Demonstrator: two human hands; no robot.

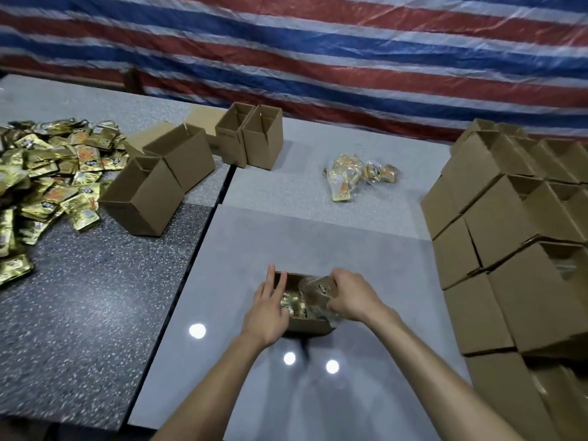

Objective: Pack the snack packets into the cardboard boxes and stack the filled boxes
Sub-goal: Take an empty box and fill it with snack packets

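**Both hands at the open box, a packet in your right**

You have both hands on the small cardboard box (313, 326), which stands open-topped on the light grey table (286, 243) right in front of you. Your left hand (267, 308) lies against the box's left wall with its fingers straight and together, holding nothing. Your right hand (353, 297) is curled round a packet (319, 288) and holds it over the right half of the opening. The packet is blurred, so whether it is a single one or a wrapped bundle is hard to say. Gold wrappers (292, 302) already lie inside the box, under your left thumb.

To your left, on the dark speckled table (95, 281), a large loose heap of gold snack packets (47, 173) spreads out. Just beside it stand two empty open boxes (146, 198), one behind the other. Another pair of open boxes (248, 138) stands side by side and touching farther back, at the seam between the tables.

Beyond the box you are filling, well apart from it, a small cluster of packets in clear bags (359, 175) lies on the light table. Along your right, a stack of cardboard boxes (496, 249) rises several layers high, set close together. A red, white and blue striped tarp (318, 43) hangs behind the tables.
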